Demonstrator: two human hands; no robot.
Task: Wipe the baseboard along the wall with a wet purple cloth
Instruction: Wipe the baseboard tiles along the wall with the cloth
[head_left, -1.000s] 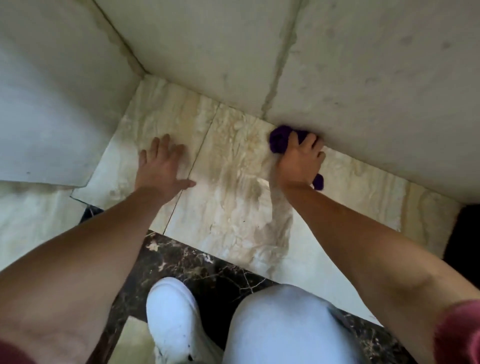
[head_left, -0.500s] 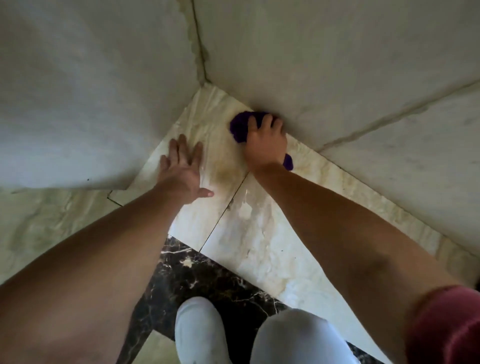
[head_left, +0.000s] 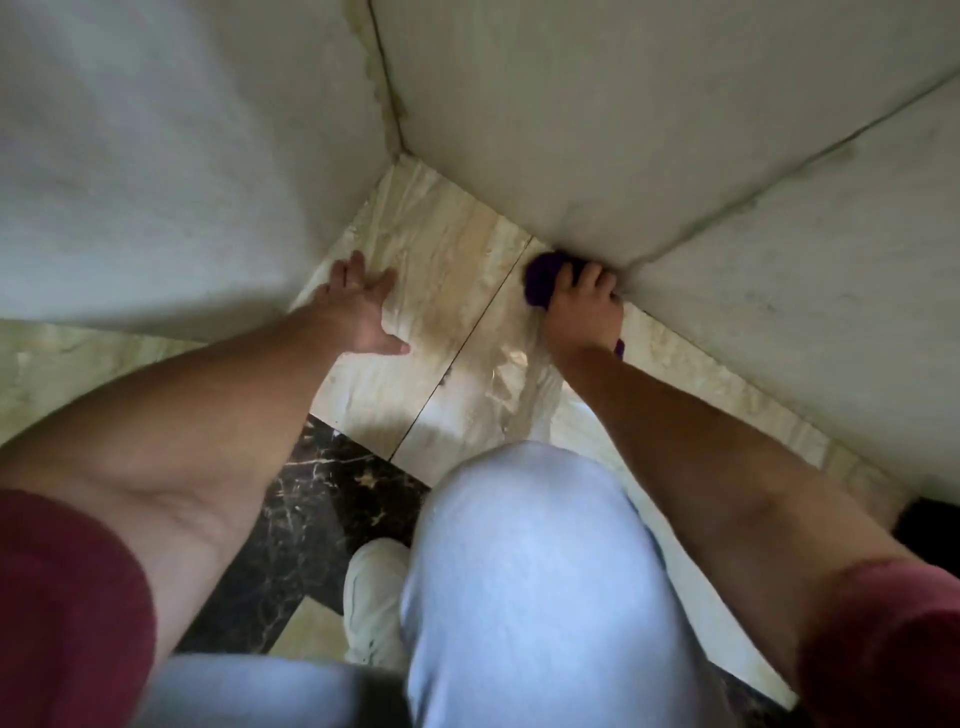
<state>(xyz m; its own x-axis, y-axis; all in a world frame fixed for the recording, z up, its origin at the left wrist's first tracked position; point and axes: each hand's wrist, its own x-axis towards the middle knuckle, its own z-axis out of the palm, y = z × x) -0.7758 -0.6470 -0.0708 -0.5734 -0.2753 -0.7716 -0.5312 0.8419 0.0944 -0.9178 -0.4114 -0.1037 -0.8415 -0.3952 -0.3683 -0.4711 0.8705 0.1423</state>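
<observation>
Right hand (head_left: 584, 312) presses the purple cloth (head_left: 543, 278) into the seam where the wall (head_left: 571, 130) meets the floor tile (head_left: 441, 260), fingers curled over the wad and gripping it; most of the cloth is hidden under the palm, a bunched lump showing on the corner side of the hand and a small tail poking out at the wrist side. Cloth sits just short of the room corner, touching the wall foot. A distinct baseboard strip is hard to make out here, the wall slab seems to run straight to the floor. Left hand (head_left: 358, 312) lies flat on the tile nearer the corner, fingers spread, holding nothing, bracing. Judged handling: cloth is soft, light, limp, wet so it likely clings and drags on stone rather than sliding freely; no fragility; best held bunched under the palm with fingertips pinning the leading edge against the wall. Long axis of the wad runs roughly along the wall line, leading lump pointing toward the corner, tail away from it. Wet streak visible on the tile near the wrist. Knee (head_left: 519, 519) is in front of the tile.
</observation>
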